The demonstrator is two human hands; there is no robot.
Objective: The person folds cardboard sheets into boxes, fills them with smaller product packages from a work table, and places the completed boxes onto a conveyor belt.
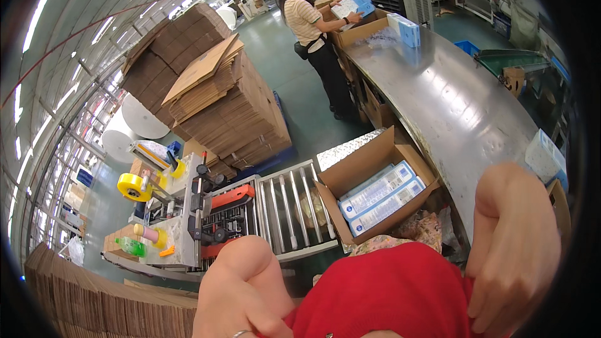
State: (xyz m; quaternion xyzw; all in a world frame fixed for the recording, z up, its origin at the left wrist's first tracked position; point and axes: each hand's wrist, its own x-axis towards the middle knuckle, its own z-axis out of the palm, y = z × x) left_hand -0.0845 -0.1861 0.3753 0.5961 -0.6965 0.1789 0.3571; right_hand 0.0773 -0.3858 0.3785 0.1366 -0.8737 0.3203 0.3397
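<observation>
A red garment (382, 294) covers my front at the lower edge. My left hand (235, 313), with a ring on one finger, is bent in against its left side, fingers closed at the cloth; the lower edge cuts part of the hand off. On the other side my right hand (510, 285) has its fingers curled in at the garment's right edge. Just ahead stands an open cardboard box (335, 209) holding several blue-and-white packs (382, 199) laid side by side. Neither hand touches the box.
Left of the box lie a roller conveyor (285, 203) and a carton-taping machine (188, 219). A steel table (457, 112) curves along the right, with a blue-and-white pack (544, 156) near my arm. Flattened cartons (231, 112) are stacked beyond. A co-worker (313, 37) holds a pack over another box.
</observation>
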